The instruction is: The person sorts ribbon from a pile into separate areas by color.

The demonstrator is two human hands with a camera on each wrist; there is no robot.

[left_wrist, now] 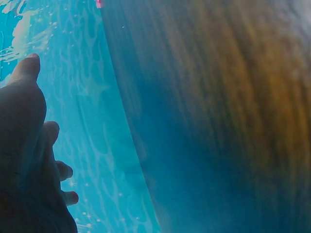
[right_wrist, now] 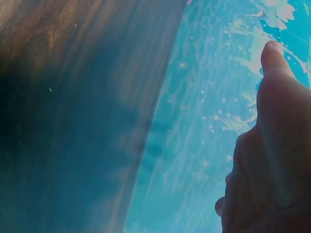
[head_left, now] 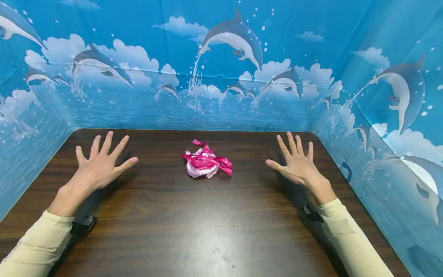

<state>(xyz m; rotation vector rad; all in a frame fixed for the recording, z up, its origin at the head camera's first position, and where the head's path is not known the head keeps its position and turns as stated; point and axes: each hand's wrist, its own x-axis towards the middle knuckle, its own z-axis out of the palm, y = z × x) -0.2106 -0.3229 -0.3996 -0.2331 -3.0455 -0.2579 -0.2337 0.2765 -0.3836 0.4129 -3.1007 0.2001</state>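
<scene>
A loose heap of satin ribbon lies on the dark wooden table, back of its middle: a bright pink ribbon (head_left: pixel 204 161) is tangled over a pale pink ribbon (head_left: pixel 195 171). To the left of the heap, my left hand (head_left: pixel 100 165) is held over the table, palm down, with fingers and thumb spread wide. On the other side my right hand (head_left: pixel 297 165) is spread in the same way. Both hands are apart from the ribbons and hold nothing. In each wrist view the hand appears dark along the outer edge.
The table (head_left: pixel 155 231) has a brown wood grain and a bright glare near its front. A blue cloth (head_left: pixel 138 104) printed with dolphins and clouds rises behind it and along both sides. Dark straps show under both pale yellow sleeves (head_left: pixel 38 242).
</scene>
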